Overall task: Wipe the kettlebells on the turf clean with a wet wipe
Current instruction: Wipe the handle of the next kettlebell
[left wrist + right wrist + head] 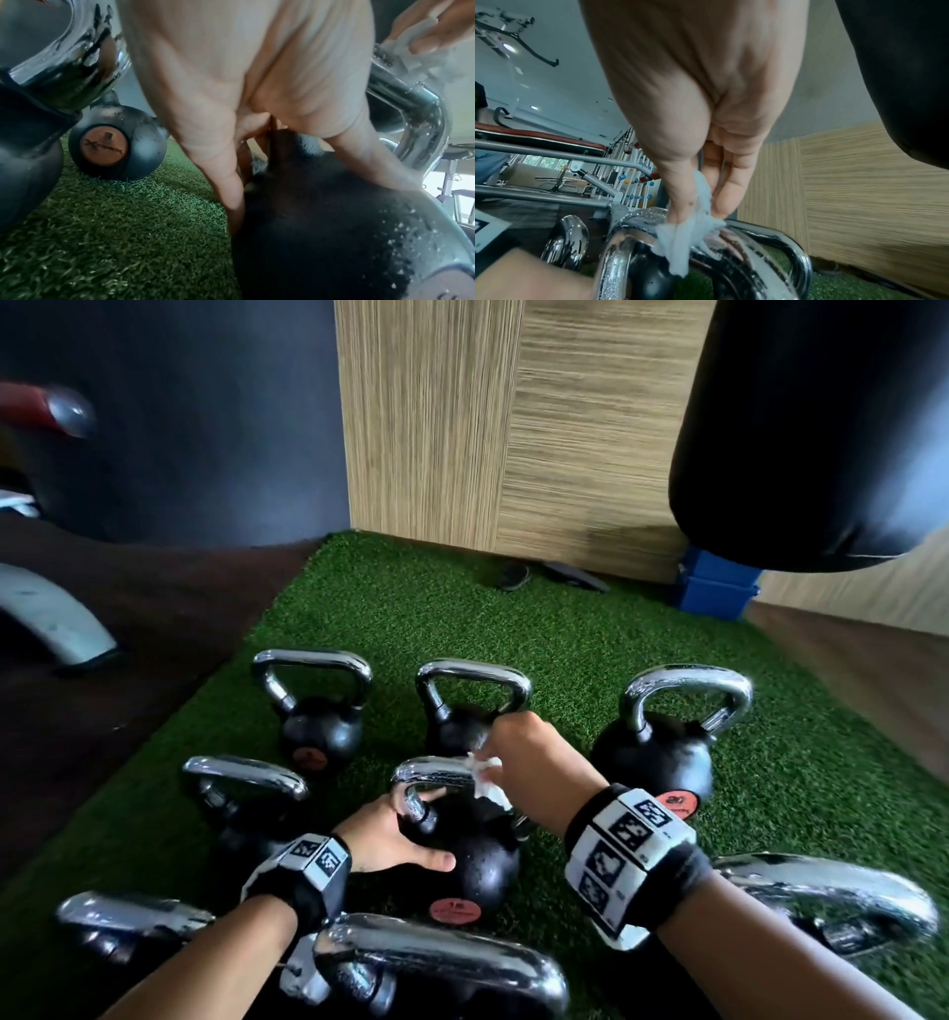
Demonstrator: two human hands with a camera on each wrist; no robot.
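Observation:
A black kettlebell (475, 862) with a wet chrome handle (429, 770) stands mid-turf among several others. My left hand (411, 834) grips its body by the handle's left post, thumb lying across the ball. My right hand (508, 757) pinches a crumpled white wet wipe (485, 778) against the top right of that handle. In the left wrist view, my left hand (257, 101) spreads over the beaded black ball (321, 233). The right wrist view shows my right hand (706, 152) pressing the wipe (685, 237) onto the chrome handle (770, 249), thumb and fingers on either side.
More kettlebells ring the held one: three behind (318, 726), (462, 721), (662, 762), others at left and along the near edge (441, 963). A black punching bag (821, 428) hangs at upper right. Blue blocks (716, 593) sit by the wooden wall (462, 428). Green turf (462, 608) borders dark flooring.

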